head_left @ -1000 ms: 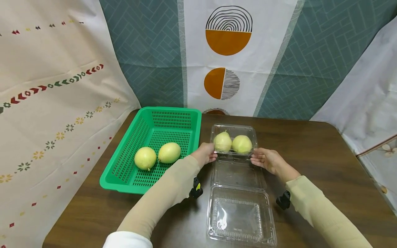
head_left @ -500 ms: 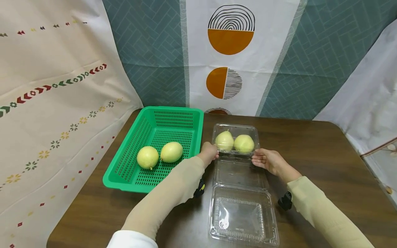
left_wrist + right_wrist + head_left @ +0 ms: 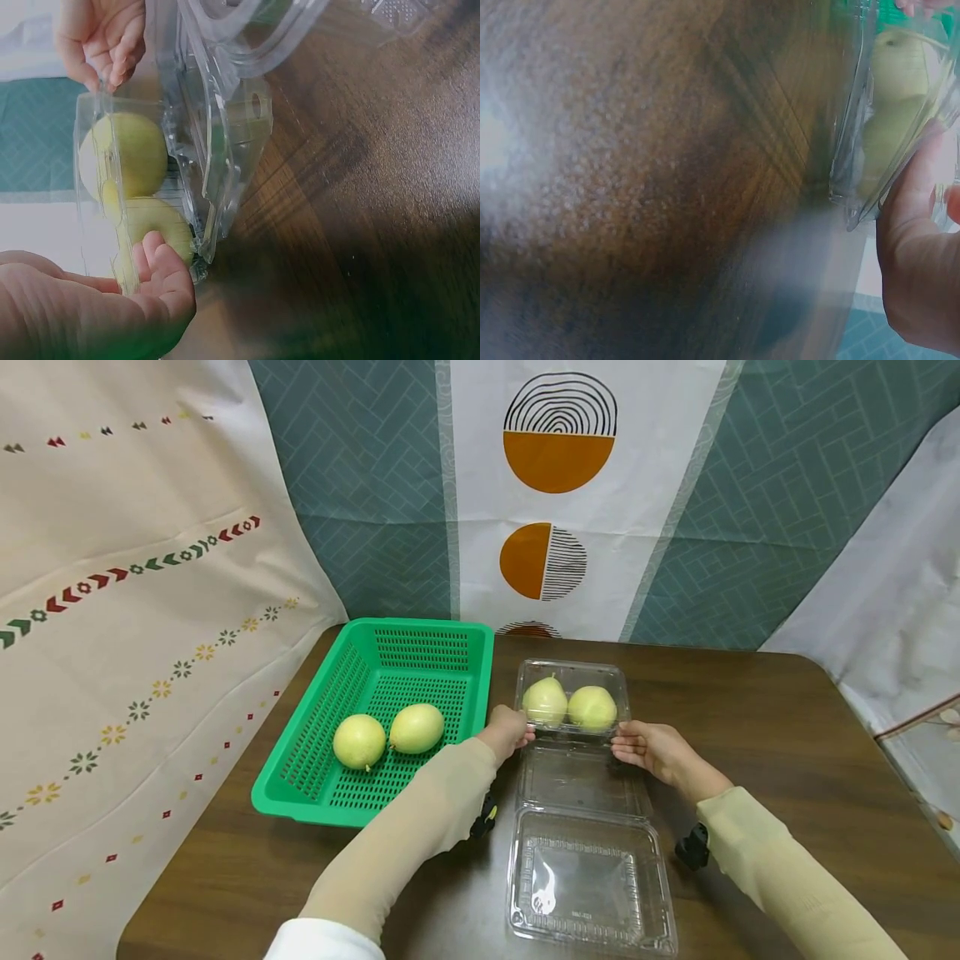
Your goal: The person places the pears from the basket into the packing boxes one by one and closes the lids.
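Observation:
A clear plastic clamshell box (image 3: 572, 673) stands toward the back of the table with two pale yellow-green pears, a left one (image 3: 545, 701) and a right one (image 3: 592, 708), inside it. My left hand (image 3: 507, 731) pinches its front left corner. At the front right corner, my right hand (image 3: 651, 752) grips the rim with thumb and curled fingers. The left wrist view shows both hands at opposite ends of the box, around the pears (image 3: 131, 154). In the right wrist view my right thumb (image 3: 915, 180) presses the plastic edge.
In front of the box lie a flat clear plastic panel (image 3: 581, 781) and an open clear tray (image 3: 592, 893). To the left, a green perforated basket (image 3: 292, 752) holds two more yellow-green fruits (image 3: 359, 742). Patterned cloths hang behind the brown table (image 3: 757, 727).
The head view has shifted slightly, so the scene sits a little further right. My left fingers have moved slightly inward at the box corner. The right hand keeps its grip.

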`<move>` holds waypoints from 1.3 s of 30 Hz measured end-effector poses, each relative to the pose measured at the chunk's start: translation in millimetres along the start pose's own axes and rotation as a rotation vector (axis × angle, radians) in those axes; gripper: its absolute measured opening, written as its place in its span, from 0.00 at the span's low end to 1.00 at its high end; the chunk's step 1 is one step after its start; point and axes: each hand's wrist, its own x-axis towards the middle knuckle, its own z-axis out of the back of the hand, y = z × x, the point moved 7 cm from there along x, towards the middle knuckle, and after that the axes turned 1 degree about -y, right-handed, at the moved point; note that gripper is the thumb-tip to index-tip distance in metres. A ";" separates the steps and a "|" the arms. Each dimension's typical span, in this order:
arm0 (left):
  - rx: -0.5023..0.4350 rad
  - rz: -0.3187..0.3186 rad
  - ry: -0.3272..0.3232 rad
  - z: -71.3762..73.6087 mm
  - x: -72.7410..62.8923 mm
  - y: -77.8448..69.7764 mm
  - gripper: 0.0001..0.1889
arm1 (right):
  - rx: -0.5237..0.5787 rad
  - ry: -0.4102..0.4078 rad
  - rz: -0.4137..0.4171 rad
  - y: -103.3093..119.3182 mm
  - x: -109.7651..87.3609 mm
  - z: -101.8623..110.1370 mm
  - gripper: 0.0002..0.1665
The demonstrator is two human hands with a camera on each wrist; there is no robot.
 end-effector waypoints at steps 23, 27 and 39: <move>0.093 0.002 -0.023 16.6 -111.7 -66.4 0.15 | -0.112 -0.077 0.053 0.2 -0.5 4.1 0.11; 0.118 -0.039 -0.037 27.5 -152.8 -89.7 0.19 | -0.167 -0.080 0.066 -0.5 0.3 5.4 0.16; 0.360 -0.146 -0.092 53.7 -290.9 -176.2 0.35 | -0.506 -0.181 0.195 13.7 -2.1 7.2 0.24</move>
